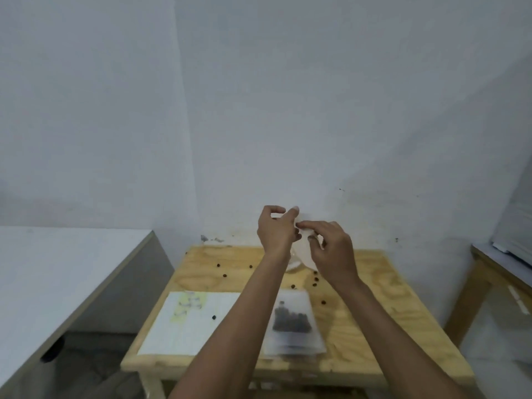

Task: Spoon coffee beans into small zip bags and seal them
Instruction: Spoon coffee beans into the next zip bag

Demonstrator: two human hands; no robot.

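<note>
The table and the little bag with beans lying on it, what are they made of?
The table looks like bare, unvarnished plywood: pale yellow with swirly grain. The bag seems thin, cloudy see-through plastic, since the dark beans show through it.

We note a pale yellow plywood table (374,286) with swirled grain, dark brown coffee beans (292,322) inside a frosted clear zip bag (293,345), and a white paper sheet (184,326) smudged yellow.

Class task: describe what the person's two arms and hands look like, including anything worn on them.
Both arms are bare as far as the picture shows: no sleeves in view. The left hand and the right hand wear no gloves, and no watch, ring or bracelet shows, though the picture is blurred. No markings are visible on either arm.
</note>
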